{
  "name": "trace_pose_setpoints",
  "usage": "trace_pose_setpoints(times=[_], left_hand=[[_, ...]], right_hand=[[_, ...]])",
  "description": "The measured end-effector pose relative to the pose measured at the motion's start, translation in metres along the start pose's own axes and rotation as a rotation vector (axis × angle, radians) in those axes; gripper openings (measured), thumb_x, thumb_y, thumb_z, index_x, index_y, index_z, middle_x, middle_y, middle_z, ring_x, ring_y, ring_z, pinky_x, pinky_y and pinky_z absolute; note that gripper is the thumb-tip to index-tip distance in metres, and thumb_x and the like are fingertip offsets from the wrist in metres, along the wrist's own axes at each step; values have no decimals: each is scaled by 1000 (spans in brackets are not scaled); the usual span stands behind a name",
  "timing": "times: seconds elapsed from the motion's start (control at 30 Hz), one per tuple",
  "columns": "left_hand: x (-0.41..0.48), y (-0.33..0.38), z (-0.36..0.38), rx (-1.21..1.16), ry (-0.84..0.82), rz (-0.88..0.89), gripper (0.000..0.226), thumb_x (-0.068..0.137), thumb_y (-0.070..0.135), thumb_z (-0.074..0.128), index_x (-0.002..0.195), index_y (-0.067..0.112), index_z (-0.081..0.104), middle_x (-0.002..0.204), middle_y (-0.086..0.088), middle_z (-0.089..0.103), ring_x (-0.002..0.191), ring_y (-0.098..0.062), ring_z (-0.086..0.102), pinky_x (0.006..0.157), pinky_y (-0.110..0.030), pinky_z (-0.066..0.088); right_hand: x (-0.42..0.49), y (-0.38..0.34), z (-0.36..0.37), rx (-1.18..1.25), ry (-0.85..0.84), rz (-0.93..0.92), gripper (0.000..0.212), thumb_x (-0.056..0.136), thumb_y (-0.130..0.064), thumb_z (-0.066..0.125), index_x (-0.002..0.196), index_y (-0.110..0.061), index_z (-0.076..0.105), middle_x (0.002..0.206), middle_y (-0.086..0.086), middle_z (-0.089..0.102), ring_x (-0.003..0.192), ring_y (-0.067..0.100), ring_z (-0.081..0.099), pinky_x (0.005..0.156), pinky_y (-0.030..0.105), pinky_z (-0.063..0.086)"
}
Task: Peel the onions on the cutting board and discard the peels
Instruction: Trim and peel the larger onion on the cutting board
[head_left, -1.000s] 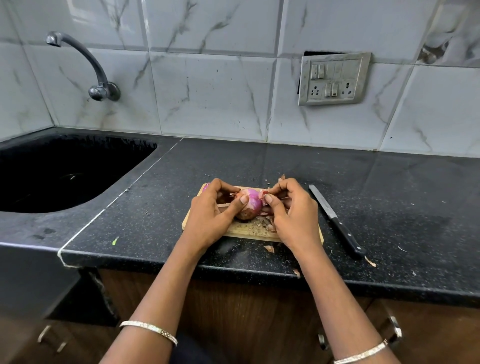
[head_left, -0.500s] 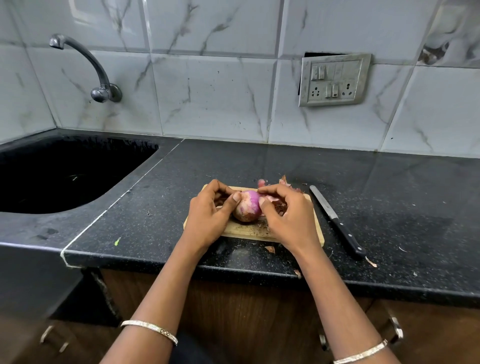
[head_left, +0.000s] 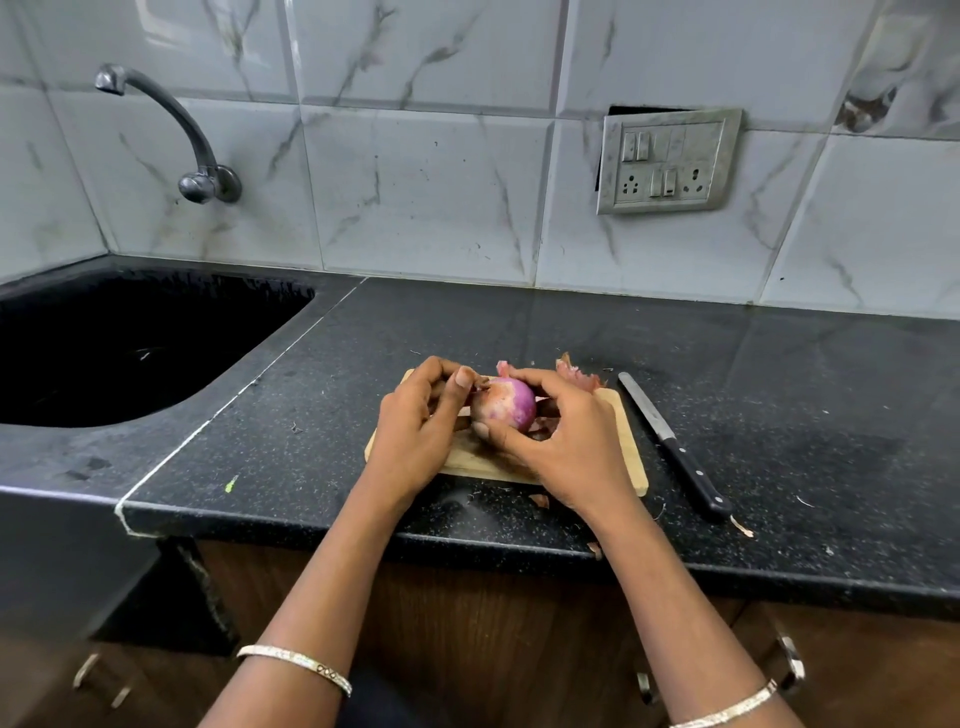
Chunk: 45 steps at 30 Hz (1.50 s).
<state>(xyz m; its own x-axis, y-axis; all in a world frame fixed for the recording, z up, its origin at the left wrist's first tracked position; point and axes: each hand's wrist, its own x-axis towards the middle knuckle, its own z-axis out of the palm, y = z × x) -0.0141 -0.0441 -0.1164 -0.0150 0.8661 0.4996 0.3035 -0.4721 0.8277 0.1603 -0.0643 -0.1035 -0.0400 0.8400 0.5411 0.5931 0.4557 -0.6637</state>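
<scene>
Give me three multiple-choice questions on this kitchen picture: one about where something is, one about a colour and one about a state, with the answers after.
1. Where does the knife lie relative to the cutting board?
A. On it
B. On the counter, right of it
C. On the counter, left of it

2. What colour is the knife's handle?
A. White
B. Red
C. Black

3. What state is the onion in?
A. Whole, gripped by the left hand and the right hand
B. Lying untouched on the board
C. Sliced in half

Answers:
1 B: the knife lies on the dark counter, clear of the board's right edge.
2 C: the handle is black below the pale blade.
3 A: the right hand's fingers curl round the onion, and the left hand pinches at its end.
</scene>
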Motion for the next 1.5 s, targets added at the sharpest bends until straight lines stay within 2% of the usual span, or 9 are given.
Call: trace_pose_setpoints(times=[0.13,0.3,0.47,0.57,0.67,0.97,1.1,1.2,1.5], left_hand=[[-3,7,0,-175,-136,-22,28,99,29,62,125,19,66,114,0,75,109,-14,71,89,-29,59],[-5,11,-4,-274,-249,-20,46,93,28,64,138,18,59,125,-2,71,114,-16,69,95,-29,57],[-3,9,-2,-200,-184,-21,40,94,19,72,131,14,60,124,-3,68,106,-11,70,88,-23,57],[-1,0,1,1,-118,64,52,83,37,82,128,20,62,123,1,65,109,-13,66,94,-24,55],[0,-2,0,122,-54,100,57,76,48,85,124,26,65,120,9,62,112,-8,62,98,-25,52],[-4,11,1,103,-67,61,67,64,50,85,119,20,64,112,14,67,101,10,61,82,-19,57],[-4,10,2,105,-51,61,62,66,39,91,115,17,61,108,15,67,98,16,59,73,-10,53],[-3,9,2,134,-38,64,59,68,37,92,113,18,60,106,18,65,98,16,58,73,-11,53],[-5,13,3,114,-28,64,58,65,33,94,109,15,61,103,19,64,97,18,56,70,-12,54]], right_hand=[[2,3,-3,214,33,47,62,69,-54,88,124,-32,67,125,-20,68,112,5,66,96,40,56],[1,3,0,405,-63,70,64,72,-20,89,131,-22,64,129,-13,66,114,7,67,93,28,58],[-1,-5,-2,264,-70,84,77,69,-54,79,137,-22,60,128,-11,67,117,-5,61,100,25,53],[0,-6,-4,107,92,36,55,79,-60,72,120,-24,73,109,-16,71,105,-13,60,97,37,53],[2,-4,-3,87,143,-79,17,88,-31,78,103,-24,79,98,-17,75,98,-2,67,100,40,49],[4,1,0,29,176,-63,6,89,-17,73,88,-22,77,82,-16,72,90,11,65,96,48,48],[2,0,0,-17,154,-89,2,90,-17,74,89,-18,75,82,-12,71,83,7,64,84,23,49],[3,-2,3,-117,147,-139,3,93,-15,70,91,-13,71,86,-4,70,81,11,61,88,-2,29],[4,-9,3,-21,57,28,12,99,-17,62,95,-8,69,85,0,68,79,2,55,78,-6,27]])
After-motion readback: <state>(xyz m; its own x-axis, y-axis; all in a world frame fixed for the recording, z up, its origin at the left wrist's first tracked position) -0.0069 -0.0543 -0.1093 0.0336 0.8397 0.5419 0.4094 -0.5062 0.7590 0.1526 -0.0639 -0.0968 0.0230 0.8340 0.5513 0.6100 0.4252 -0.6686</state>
